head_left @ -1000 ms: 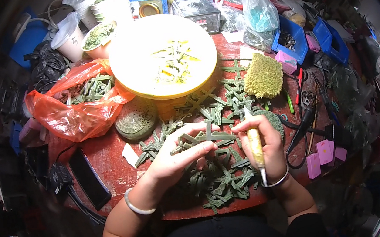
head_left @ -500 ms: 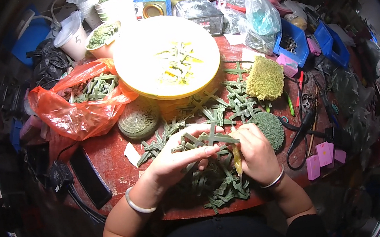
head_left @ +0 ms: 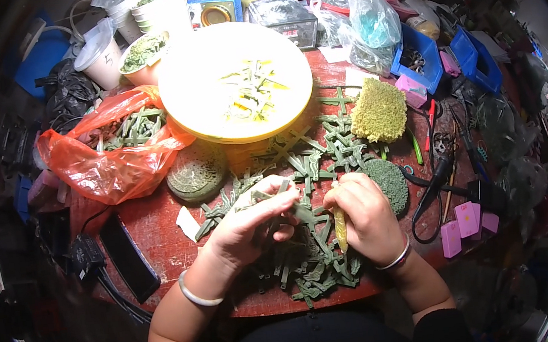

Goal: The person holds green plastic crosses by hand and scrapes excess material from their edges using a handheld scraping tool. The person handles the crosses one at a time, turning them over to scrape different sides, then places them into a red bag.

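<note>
My left hand [head_left: 230, 233] is curled around several green cross-shaped pieces [head_left: 274, 188], partly hidden by the thumb and fingers. A short way to its right, my right hand [head_left: 368, 217] grips a slim yellowish handled tool [head_left: 340, 229], its lower end pointing down. What the tool's upper tip looks like is too small to tell. Under and between both hands lies a loose pile of green crosses [head_left: 326, 270]. More green crosses [head_left: 345, 142] are heaped behind the hands, up to a brightly lit round basin [head_left: 182, 124] with several pieces in it.
An orange plastic bag [head_left: 98, 174] of green pieces lies left, above a black phone [head_left: 132, 258]. A yellow sponge block [head_left: 379, 112] and round green pad [head_left: 387, 185] sit right. Beyond are pink blocks [head_left: 467, 218], cables, blue bins [head_left: 420, 60] and white tubs [head_left: 100, 66] at the back.
My left hand has turned and its fingers have closed further over the crosses. My right hand, earlier touching one cross's arm, is now apart from them, still holding the tool.
</note>
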The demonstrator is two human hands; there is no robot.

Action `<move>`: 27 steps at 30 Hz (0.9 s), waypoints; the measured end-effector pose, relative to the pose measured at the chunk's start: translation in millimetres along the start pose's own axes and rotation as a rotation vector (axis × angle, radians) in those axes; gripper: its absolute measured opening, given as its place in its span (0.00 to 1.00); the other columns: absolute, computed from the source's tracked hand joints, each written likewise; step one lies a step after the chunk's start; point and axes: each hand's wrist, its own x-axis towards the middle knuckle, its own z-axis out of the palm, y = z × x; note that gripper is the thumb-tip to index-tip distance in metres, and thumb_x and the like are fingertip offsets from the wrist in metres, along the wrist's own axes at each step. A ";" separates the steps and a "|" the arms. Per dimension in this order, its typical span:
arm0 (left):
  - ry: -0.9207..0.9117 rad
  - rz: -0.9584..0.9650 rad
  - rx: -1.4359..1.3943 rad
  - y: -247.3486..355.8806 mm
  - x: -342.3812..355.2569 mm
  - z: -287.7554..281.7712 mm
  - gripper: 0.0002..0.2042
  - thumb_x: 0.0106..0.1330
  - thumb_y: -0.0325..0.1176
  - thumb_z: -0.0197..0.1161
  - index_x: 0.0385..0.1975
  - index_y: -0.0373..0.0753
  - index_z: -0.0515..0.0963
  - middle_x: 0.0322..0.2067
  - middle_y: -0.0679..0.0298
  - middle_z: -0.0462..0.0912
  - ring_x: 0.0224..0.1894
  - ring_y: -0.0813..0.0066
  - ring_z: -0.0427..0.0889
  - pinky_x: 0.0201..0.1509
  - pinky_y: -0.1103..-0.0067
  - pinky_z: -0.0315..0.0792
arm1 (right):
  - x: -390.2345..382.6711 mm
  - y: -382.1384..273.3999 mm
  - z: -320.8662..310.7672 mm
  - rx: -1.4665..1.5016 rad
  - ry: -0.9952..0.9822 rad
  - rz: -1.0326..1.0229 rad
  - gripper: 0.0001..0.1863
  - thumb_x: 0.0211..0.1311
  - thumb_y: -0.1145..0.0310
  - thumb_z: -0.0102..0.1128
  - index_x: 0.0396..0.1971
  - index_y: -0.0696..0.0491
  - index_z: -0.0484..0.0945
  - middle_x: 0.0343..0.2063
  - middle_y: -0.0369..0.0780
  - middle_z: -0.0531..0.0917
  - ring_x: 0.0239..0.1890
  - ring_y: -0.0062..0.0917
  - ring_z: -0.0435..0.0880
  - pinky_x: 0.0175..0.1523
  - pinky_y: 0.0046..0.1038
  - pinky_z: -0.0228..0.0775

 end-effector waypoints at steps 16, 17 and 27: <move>0.082 -0.015 0.318 10.2 -5.4 13.9 0.08 0.70 0.36 0.62 0.40 0.39 0.75 0.28 0.68 0.78 0.25 0.85 0.73 0.23 0.87 0.64 | 0.1 -2.6 -3.7 0.759 0.069 0.036 0.17 0.45 0.89 0.59 0.38 0.60 0.75 0.33 0.42 0.79 0.35 0.28 0.82 0.42 0.27 0.75; 0.062 -0.037 0.371 9.4 -4.5 16.6 0.08 0.70 0.36 0.62 0.39 0.40 0.75 0.28 0.68 0.78 0.24 0.85 0.73 0.23 0.87 0.65 | -0.2 0.9 -3.5 0.835 0.015 -0.017 0.15 0.50 0.88 0.62 0.38 0.60 0.76 0.34 0.40 0.80 0.34 0.22 0.82 0.40 0.21 0.76; -0.078 -0.116 0.433 14.6 -9.1 22.3 0.06 0.68 0.34 0.64 0.37 0.41 0.75 0.29 0.68 0.81 0.24 0.86 0.73 0.23 0.87 0.65 | -1.8 -2.2 2.1 1.040 0.097 0.349 0.24 0.54 0.82 0.71 0.48 0.56 0.70 0.46 0.39 0.79 0.47 0.20 0.81 0.52 0.23 0.76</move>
